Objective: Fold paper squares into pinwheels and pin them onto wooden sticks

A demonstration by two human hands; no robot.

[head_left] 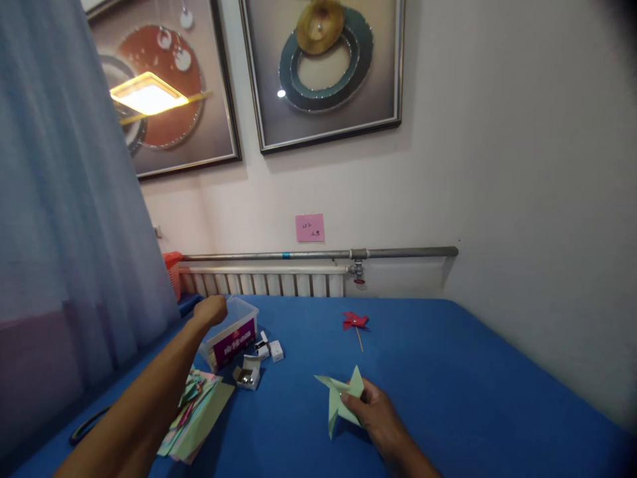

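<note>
In my right hand (375, 411) is a pale green paper pinwheel (336, 401), pinched near its centre, with its pointed blades spread out to the left. My left hand (212, 310) is closed above the clear plastic box (233, 342) with a purple label. A thin pale line shows by its fingertips, too faint to name, and the fingers are mostly turned away from view. Farther back on the table lies a finished-looking red pinwheel (355, 320) on a thin wooden stick (359, 339).
Small white boxes stand near the tub; one open box (249, 373) holds shiny metal pieces. Coloured paper sheets (199, 425) lie under my left forearm, beside a dark curved handle (87, 428). The blue table (423, 358) meets a wall with a radiator (298, 284); a curtain (74, 199) hangs left.
</note>
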